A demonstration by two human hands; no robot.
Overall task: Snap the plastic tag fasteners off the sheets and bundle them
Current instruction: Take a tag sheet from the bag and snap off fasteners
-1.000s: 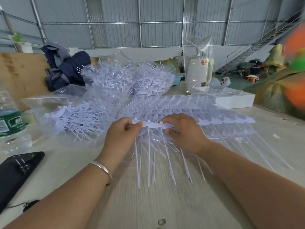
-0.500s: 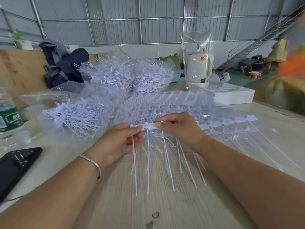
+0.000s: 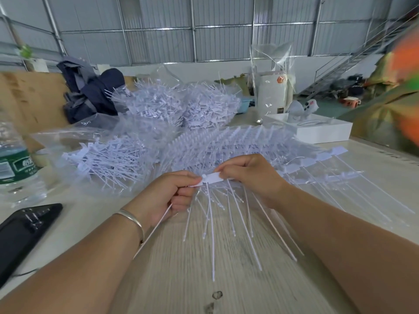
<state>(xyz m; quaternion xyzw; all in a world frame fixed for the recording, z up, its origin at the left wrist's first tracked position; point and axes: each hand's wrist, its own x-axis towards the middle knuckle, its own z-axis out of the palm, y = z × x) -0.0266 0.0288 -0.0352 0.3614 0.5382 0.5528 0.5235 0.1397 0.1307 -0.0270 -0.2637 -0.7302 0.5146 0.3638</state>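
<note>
Centrally, a white fastener strip [image 3: 212, 178] is held just above the table [image 3: 181, 279], w/ thin tails hanging down toward the viewer. Its right part is pinched by the right hand [image 3: 248, 177], fingers curled over the top edge. The left end is pinched by the left hand [image 3: 169, 196], thumb pressed to fingertips; one loose fastener [image 3: 156, 227] is also gripped in that fist, slanting down past the wrist, where a silver bangle [image 3: 133, 220] is worn. Behind the hands, fanned sheets of fasteners [image 3: 260, 146] are spread on the table. Loose fasteners are piled in a clear bag [image 3: 108, 157] at left; two more heaps [image 3: 181, 107] are seen farther back. A water bottle [image 3: 13, 159] and black phone [image 3: 22, 227] are noted at far left, a white box [image 3: 322, 130] back right, dark clothing [image 3: 90, 91] back left.
</note>
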